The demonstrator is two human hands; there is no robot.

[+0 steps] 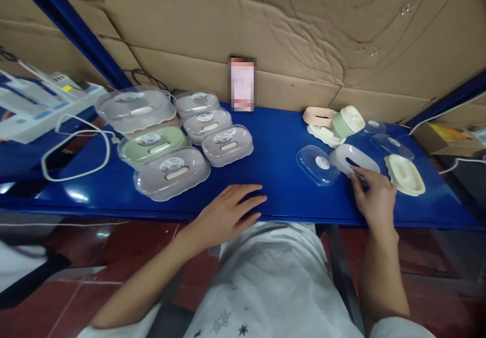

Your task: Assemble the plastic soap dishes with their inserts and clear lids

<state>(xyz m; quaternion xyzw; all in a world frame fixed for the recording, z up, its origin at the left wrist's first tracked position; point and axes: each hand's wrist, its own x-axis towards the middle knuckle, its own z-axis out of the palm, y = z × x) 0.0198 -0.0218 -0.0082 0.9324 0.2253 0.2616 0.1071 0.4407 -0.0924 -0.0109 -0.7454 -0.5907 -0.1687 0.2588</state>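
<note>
At the right, my right hand (374, 194) has thumb and fingers closed on the near edge of a pale grey oval plastic cover (351, 157) with a dark slot. A clear lid (318, 165) with a round label lies left of that cover. On its other side is a cream oval tray (405, 174). Over the front of the table my left hand (231, 209) is open, fingers stretched, with nothing in it. Behind the grey cover, a green and cream piece (347, 121) leans by a peach slotted cover (319, 116) and another cream tray (325, 136).
Several clear-lidded oval boxes, including a grey one (171, 173) and a green one (155, 147), stand in rows on the blue table (273, 140). A phone (242, 84) leans against the cardboard. Power strips (45, 110) with cables lie left; an open carton (442, 138) is right.
</note>
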